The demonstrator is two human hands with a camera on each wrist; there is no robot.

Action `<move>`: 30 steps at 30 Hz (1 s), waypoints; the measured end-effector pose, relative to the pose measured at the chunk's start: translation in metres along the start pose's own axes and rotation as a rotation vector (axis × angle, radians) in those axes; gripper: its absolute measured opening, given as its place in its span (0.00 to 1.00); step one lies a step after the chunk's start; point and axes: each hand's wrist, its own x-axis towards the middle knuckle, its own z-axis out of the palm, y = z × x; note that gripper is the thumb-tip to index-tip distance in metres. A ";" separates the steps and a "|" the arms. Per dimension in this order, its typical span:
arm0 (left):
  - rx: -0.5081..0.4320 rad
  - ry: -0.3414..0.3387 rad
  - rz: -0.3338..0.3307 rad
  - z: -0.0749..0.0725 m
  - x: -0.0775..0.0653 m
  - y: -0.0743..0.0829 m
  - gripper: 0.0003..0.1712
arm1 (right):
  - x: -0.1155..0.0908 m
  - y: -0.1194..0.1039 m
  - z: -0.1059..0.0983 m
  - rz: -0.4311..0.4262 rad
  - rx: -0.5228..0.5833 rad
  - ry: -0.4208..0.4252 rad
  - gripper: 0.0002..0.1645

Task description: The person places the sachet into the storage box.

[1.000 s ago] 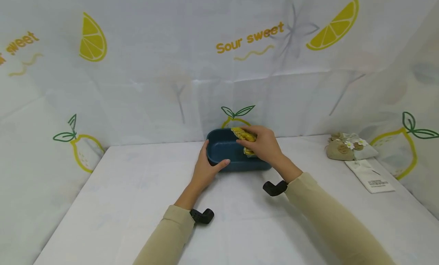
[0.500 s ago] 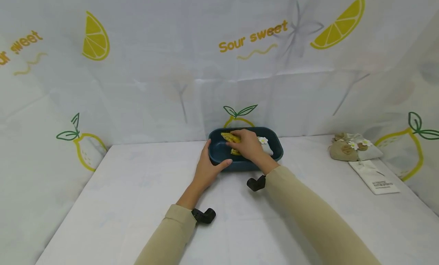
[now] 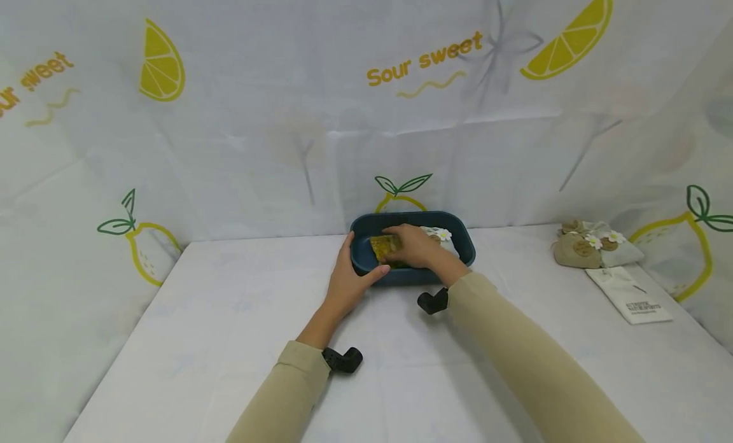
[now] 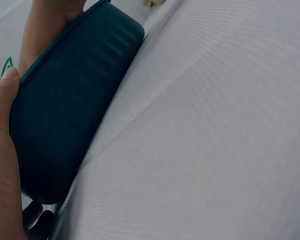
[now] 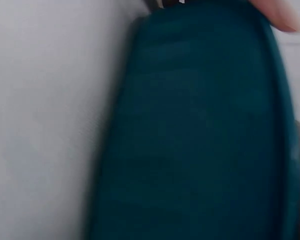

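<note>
A dark teal oblong bin stands on the white-covered table near the back wall. My left hand grips its left end, with the thumb along the front rim and the other fingers round the side; the left wrist view shows this thumb against the bin's wall. Inside the bin, a small yellow patterned cloth piece lies toward the left. My right hand reaches over the front rim, its fingers spread over that piece and partly hiding it. Behind the hand sits a white cloth pouch with a daisy on it.
At the table's right edge are beige and white pouches with daisies, and a flat white printed packet in front of them. The lemon-printed sheet hangs right behind the bin.
My right hand has carried the yellow cloth piece leftward within the bin and lowered it, and its fingers have spread. The white pouch has come into sight. My left hand stays on the bin.
</note>
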 end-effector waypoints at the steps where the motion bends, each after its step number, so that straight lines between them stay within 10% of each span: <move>1: -0.001 -0.003 0.001 0.000 0.000 0.000 0.65 | -0.002 0.001 -0.002 -0.014 0.004 -0.017 0.43; 17: -0.001 -0.012 -0.014 0.001 0.001 0.002 0.64 | -0.009 0.007 -0.004 -0.019 -0.051 -0.019 0.32; 30: 0.005 0.001 -0.028 0.002 0.000 0.001 0.64 | -0.057 0.030 -0.038 -0.146 0.125 0.306 0.38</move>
